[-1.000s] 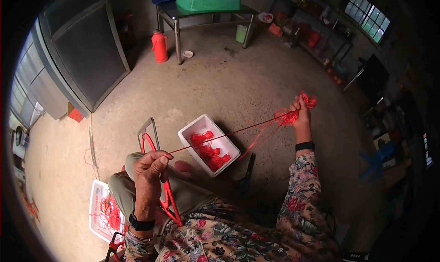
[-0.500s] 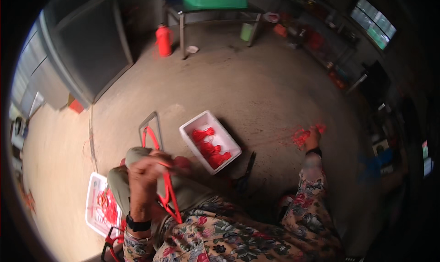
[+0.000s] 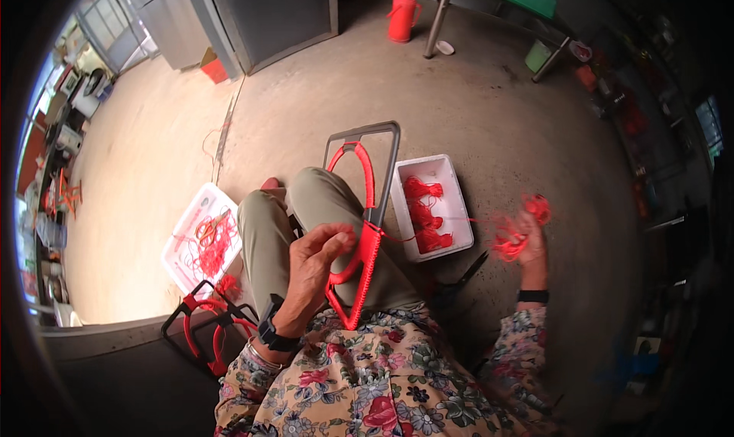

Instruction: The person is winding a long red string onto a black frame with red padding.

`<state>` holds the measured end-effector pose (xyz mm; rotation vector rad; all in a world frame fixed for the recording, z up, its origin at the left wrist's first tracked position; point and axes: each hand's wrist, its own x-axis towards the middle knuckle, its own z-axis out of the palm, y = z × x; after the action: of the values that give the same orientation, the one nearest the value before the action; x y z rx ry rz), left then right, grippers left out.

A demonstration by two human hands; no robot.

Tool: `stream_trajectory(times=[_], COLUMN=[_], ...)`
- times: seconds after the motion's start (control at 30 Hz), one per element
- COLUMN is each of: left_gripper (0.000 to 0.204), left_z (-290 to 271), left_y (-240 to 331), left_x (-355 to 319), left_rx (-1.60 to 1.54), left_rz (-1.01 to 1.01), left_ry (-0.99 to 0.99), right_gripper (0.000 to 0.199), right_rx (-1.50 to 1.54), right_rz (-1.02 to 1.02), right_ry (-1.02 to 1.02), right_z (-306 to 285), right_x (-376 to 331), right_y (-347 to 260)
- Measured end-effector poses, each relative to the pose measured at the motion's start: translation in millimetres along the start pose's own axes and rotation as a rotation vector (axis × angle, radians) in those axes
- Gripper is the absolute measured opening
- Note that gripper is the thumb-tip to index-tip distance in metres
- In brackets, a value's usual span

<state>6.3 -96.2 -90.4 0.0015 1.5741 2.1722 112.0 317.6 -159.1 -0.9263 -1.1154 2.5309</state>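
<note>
At far left a white tray of red cord scraps lies on the concrete floor, with finished red-wrapped frames just below it. The left hand is curled around the red cord-wrapped loop, which rests on the lap inside a grey metal frame. To wrap well, I judge that each turn should be kept tight against the last, with the cord taut. A white bin of red tassels sits beside the knee. The right hand is closed on a bundle of red cord; the thin strand between the hands is hard to follow, and dark scissors-like tools are indistinct.
</note>
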Motion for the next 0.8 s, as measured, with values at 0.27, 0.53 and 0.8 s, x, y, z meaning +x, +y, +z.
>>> stream_trajectory(times=[0.27, 0.53, 0.8], left_gripper=[0.023, 0.017, 0.015], left_z=[9, 2, -1], left_y=[-2, -17, -19], left_x=[32, 44, 40], left_rx=[-0.299, -0.484, -0.621], left_rz=[-0.33, -0.39, -0.418], left_ry=[-0.17, -0.279, -0.272], right_gripper=[0.018, 0.013, 0.016], right_rx=[-0.293, -0.104, -0.214], right_rz=[0.119, 0.268, 0.316], right_ry=[-0.459, -0.472, -0.49], right_z=[177, 199, 208], right_x=[-75, -105, -126], right_y=[109, 111, 118])
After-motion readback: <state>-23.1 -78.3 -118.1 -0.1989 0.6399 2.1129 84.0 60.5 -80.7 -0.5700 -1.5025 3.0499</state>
